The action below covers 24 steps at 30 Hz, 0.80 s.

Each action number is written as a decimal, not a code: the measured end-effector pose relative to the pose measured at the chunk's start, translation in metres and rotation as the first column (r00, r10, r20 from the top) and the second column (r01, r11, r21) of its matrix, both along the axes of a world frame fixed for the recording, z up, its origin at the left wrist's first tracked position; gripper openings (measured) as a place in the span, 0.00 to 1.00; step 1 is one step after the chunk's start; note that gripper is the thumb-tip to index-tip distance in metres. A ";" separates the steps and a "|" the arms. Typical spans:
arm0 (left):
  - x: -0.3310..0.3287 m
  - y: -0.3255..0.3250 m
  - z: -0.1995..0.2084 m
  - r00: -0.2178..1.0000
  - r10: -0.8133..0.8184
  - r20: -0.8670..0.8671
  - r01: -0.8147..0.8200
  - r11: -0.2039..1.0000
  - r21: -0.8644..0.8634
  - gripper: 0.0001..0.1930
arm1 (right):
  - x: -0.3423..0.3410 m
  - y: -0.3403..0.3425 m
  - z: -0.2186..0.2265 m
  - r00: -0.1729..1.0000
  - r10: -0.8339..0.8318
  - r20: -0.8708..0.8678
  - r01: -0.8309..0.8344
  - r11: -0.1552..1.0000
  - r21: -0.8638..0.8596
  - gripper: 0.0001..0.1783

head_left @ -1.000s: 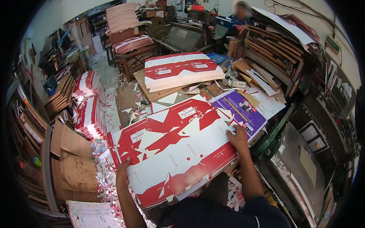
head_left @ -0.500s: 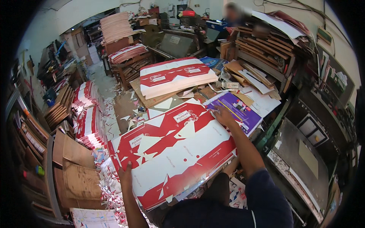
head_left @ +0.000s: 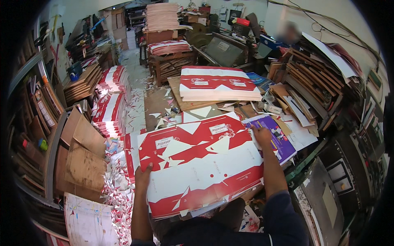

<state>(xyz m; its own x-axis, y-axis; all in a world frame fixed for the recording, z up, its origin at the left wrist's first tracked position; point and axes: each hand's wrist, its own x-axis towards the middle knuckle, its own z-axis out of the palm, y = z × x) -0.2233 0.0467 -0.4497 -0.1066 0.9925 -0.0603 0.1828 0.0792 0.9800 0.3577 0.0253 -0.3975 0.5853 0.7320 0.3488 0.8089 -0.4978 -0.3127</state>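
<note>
A red-and-white printed cardboard sheet (head_left: 197,176) lies in front of me, apparently on top of a stack. My left hand (head_left: 143,178) grips its left edge, thumb on top and fingers hidden beneath. At the far right edge my right hand (head_left: 261,137) holds the same sheet, its fingers partly hidden. Loose triangular cream offcuts (head_left: 177,147) are scattered over the printed face. Beyond it stands a neat stack of matching printed sheets (head_left: 219,84). Beside my right hand lies a purple printed sheet (head_left: 281,141).
Paper scraps (head_left: 123,192) heap on the floor at the left, near wooden boards (head_left: 86,160) and red-and-white stacks (head_left: 108,110). A dark flat-bedded machine (head_left: 322,197) stands at the right. Piled wooden boards (head_left: 316,76) rise behind it, and a person (head_left: 289,35) is beyond them.
My view has swung left, so the surroundings sit farther right in the picture. Both hands keep their places on the sheet's edges, and the offcuts lie much as before.
</note>
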 end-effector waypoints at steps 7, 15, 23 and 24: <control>-0.008 0.002 -0.002 0.999 0.022 -0.028 -0.023 0.999 -0.045 0.29 | 0.069 0.001 0.021 0.990 -0.124 0.060 0.113 0.981 0.157 0.37; -0.002 0.000 -0.007 1.000 -0.017 0.001 0.017 0.997 0.078 0.30 | -0.025 -0.002 0.155 0.932 0.100 -0.348 0.232 0.574 0.785 0.41; -0.010 0.019 -0.051 0.994 0.033 -0.102 -0.015 0.985 0.170 0.32 | -0.413 0.011 0.148 0.392 0.905 0.164 -0.740 0.204 0.641 0.29; -0.004 0.024 -0.053 0.989 0.035 -0.145 0.003 0.967 0.256 0.32 | -0.454 -0.003 0.131 0.171 0.953 0.249 -0.855 0.018 0.518 0.27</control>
